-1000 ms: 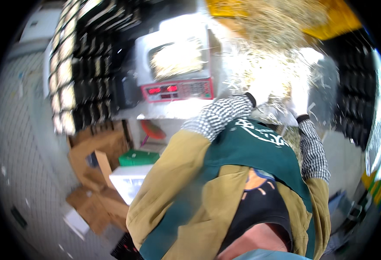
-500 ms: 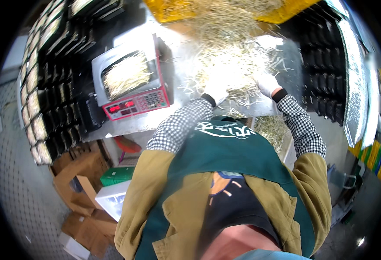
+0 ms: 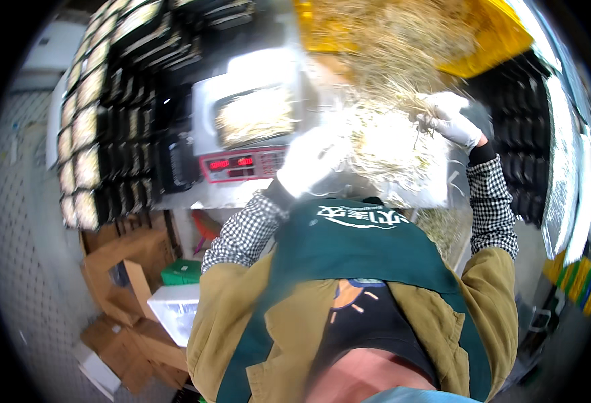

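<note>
A pile of thin, pale sprouts (image 3: 393, 144) lies on the metal table, partly washed out by glare. My right hand (image 3: 451, 121), in a white glove, is at the pile's far right edge, its fingers closed on a tuft of sprouts. Left of the pile, my left hand (image 3: 312, 161), also gloved, is beside the red front of a digital scale (image 3: 241, 166). Blur and bright light hide its fingers. On the scale's plate sits a black tray (image 3: 223, 136) filled with sprouts.
Behind the pile, a yellow crate (image 3: 325, 30) holds more sprouts. Stacks of filled black trays (image 3: 131, 124) stand at the left; stacked black trays (image 3: 517, 134) also line the right side. Cardboard boxes (image 3: 124, 269) and a green box (image 3: 181, 272) are below the table at left.
My left hand has moved from the pile's near edge toward the scale. My right hand has gone farther out and now grips a tuft. The whole view has shifted.
</note>
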### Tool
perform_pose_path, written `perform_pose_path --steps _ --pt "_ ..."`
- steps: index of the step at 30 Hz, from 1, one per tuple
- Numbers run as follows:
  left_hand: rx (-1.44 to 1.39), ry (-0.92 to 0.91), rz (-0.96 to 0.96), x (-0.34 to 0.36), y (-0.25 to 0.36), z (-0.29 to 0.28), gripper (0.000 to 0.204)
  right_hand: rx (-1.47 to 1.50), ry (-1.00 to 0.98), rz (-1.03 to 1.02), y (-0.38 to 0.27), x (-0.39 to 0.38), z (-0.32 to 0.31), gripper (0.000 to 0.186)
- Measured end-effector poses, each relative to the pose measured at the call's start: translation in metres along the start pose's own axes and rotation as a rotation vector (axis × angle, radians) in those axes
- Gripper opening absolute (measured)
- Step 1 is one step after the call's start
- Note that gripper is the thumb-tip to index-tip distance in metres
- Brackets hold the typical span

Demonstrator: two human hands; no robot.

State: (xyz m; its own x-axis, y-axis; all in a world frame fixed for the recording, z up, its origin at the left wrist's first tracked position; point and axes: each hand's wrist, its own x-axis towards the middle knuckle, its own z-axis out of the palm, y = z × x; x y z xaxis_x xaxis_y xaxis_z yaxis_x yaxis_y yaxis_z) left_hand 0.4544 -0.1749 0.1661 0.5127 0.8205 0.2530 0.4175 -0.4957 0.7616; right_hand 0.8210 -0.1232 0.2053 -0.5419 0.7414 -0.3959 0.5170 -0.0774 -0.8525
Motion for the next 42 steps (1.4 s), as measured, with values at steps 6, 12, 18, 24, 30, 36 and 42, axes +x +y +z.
perform_pose_path --steps 6,12,18,24,30,36,42 --pt "-0.213 0.823 -0.086 -0.019 -0.045 -0.133 0.050 -0.501 0.101 -0.718 -0.120 0.161 0.099 0.048" --pt "0.427 0.287 -0.196 -0.031 -0.120 -0.103 0.042 -1.058 0.309 -0.489 -0.143 0.225 0.182 0.047" --pt "0.688 0.196 -0.040 -0.034 -0.130 -0.096 0.042 -1.125 0.330 -0.425 -0.115 0.191 0.157 0.047" --pt "0.351 0.165 -0.128 -0.049 -0.121 -0.136 0.041 -0.993 0.290 -0.178 -0.041 0.117 0.064 0.046" --pt "0.321 -0.091 -0.110 -0.046 -0.101 -0.213 0.064 -1.227 0.023 0.560 -0.039 0.093 0.052 0.086" --pt "0.662 -0.033 0.077 -0.029 -0.118 -0.154 0.097 -0.451 0.445 -0.421 -0.064 0.166 0.148 0.097" --pt "0.478 -0.060 0.137 -0.013 -0.132 -0.118 0.070 -0.585 0.452 -0.142 -0.085 0.190 0.190 0.058"
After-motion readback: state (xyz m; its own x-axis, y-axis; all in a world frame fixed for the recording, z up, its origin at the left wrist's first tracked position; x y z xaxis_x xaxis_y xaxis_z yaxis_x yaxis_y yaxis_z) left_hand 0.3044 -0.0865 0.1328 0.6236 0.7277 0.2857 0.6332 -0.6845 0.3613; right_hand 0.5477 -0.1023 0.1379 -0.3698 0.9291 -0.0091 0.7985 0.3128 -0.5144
